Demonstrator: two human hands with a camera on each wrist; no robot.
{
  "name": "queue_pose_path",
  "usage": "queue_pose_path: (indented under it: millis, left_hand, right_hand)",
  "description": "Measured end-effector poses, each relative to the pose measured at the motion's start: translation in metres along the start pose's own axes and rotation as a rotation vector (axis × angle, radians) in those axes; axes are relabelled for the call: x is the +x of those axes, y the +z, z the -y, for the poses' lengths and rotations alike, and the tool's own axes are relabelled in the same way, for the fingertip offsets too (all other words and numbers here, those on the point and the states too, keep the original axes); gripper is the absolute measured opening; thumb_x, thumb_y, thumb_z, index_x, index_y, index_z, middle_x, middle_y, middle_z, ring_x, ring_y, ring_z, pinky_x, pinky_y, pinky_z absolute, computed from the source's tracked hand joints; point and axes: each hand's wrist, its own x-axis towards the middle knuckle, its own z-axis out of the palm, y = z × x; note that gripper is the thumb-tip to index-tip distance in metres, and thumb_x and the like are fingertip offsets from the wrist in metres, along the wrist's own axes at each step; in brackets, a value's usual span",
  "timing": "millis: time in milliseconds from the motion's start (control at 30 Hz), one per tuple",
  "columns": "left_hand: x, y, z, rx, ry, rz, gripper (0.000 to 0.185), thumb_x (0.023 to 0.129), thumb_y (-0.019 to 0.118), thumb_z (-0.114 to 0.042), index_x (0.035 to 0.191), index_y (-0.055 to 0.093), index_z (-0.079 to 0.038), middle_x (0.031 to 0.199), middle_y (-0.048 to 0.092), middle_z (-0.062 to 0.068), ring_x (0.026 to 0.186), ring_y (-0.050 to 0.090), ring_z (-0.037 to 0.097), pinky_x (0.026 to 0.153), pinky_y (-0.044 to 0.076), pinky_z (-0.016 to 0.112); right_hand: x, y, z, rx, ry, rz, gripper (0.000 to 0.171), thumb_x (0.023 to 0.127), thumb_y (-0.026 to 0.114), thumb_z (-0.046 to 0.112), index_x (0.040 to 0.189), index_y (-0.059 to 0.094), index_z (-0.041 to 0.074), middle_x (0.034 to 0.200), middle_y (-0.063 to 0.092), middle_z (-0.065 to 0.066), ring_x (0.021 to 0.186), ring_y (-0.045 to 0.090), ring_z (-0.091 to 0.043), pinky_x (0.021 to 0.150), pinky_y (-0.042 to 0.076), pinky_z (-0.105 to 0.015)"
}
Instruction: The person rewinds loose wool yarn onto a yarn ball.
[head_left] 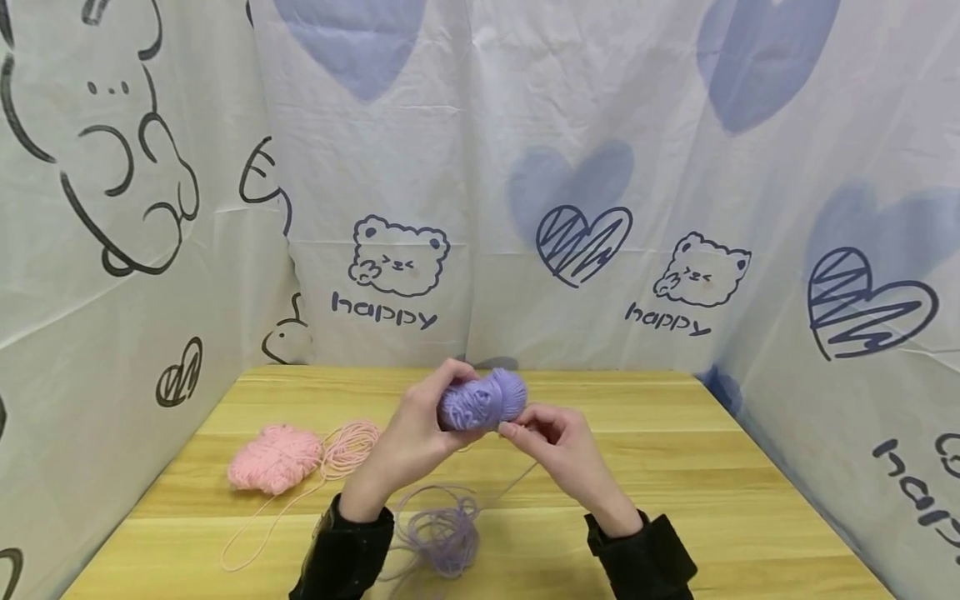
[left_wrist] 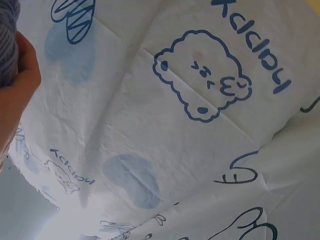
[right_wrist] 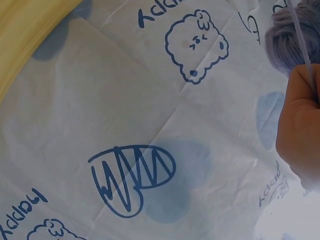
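The left hand [head_left: 416, 433] has its fingers and thumb curled round a lilac ball of yarn [head_left: 483, 400], gripping it from the left side and lifting it clear above the counter [head_left: 675, 467]. Just to the right of the ball, the right hand [head_left: 558, 446] has its fingers bent in, pinching a lilac strand [head_left: 517, 475] between thumb and fingertips; the right wrist view shows that strand [right_wrist: 302, 40] running over the fingers [right_wrist: 300, 120] up to the ball [right_wrist: 290, 40]. From the pinch the strand drops down and to the left of the ball into a loose lilac tangle [head_left: 442, 533] lying on the counter between the 2 black sleeves. Well to the left of the ball, a pink bundle of yarn [head_left: 273, 458] rests on the counter, with a looser pink coil [head_left: 348, 446] touching its right side and 1 pink thread trailing toward the near edge. In the left wrist view, only the edge of the ball [left_wrist: 7, 45] shows against the palm [left_wrist: 20, 95].
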Motion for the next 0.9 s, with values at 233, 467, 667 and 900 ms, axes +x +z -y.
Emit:
queue_pose_path:
  millis: [233, 467, 667, 900]
  left_hand:
    - [-0.002, 0.002, 0.002, 0.147, 0.055, 0.04, 0.057, 0.061, 0.082, 0.008, 0.109, 0.058, -0.011, 0.108, 0.064, 0.006, 0.098, 0.061, 0.019, 0.084, 0.055, 0.034]
    - [-0.003, 0.0, 0.005, 0.089, 0.074, 0.202, 0.057, 0.061, 0.081, 0.007, 0.109, 0.059, -0.013, 0.109, 0.066, 0.004, 0.101, 0.062, 0.018, 0.09, 0.054, 0.034]
    - [-0.004, -0.006, 0.006, -0.095, 0.067, 0.328, 0.056, 0.066, 0.08, 0.003, 0.112, 0.058, -0.02, 0.11, 0.066, -0.001, 0.099, 0.062, 0.013, 0.088, 0.053, 0.028]
    - [-0.004, -0.011, 0.005, -0.256, 0.108, 0.392, 0.056, 0.067, 0.082, -0.003, 0.116, 0.058, -0.018, 0.113, 0.064, 0.0, 0.102, 0.06, 0.014, 0.092, 0.052, 0.032]
  right_hand:
    - [-0.003, -0.005, 0.003, -0.01, -0.019, -0.033, 0.009, 0.093, 0.061, 0.009, 0.093, 0.067, 0.002, 0.067, 0.047, 0.004, 0.056, 0.034, -0.01, 0.051, 0.034, -0.027]
    - [-0.003, -0.01, 0.001, 0.038, -0.036, -0.059, 0.006, 0.092, 0.062, 0.006, 0.092, 0.065, 0.0, 0.068, 0.045, 0.003, 0.06, 0.036, -0.009, 0.054, 0.037, -0.026]
    - [-0.002, -0.013, -0.001, 0.082, 0.008, -0.074, 0.009, 0.089, 0.066, 0.006, 0.088, 0.061, -0.002, 0.069, 0.053, 0.007, 0.06, 0.041, -0.003, 0.052, 0.04, -0.021]
    - [-0.002, -0.014, 0.0, 0.097, 0.047, -0.093, 0.009, 0.088, 0.067, 0.007, 0.086, 0.059, 0.003, 0.07, 0.052, 0.009, 0.061, 0.044, -0.003, 0.055, 0.041, -0.019]
